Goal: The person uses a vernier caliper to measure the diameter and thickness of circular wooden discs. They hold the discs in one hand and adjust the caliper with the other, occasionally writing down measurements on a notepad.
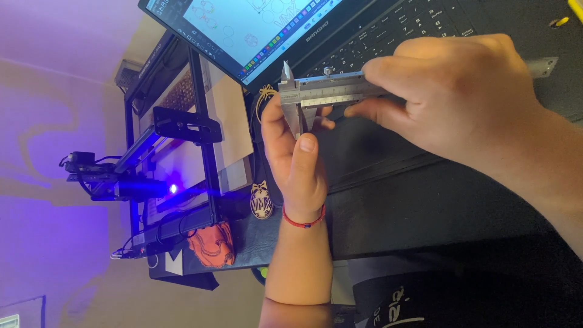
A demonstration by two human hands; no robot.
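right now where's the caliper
In the head view, upper middle: the metal caliper is held between the left hand and the right hand, just in front of the laptop keyboard.

Left of the hands a pale wall [54, 67] glows violet, lit by a blue-white light [173, 189] in a black metal frame [203, 121]. A dark surface [425, 200] spreads under and right of the hands. Above them a laptop [340, 30] screen shines; an orange cloth [211, 246] lies lower left

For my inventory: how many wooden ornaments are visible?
2. One ornament lies by the laser engraver; another ornament beside the laptop, near the caliper. More may be hidden.
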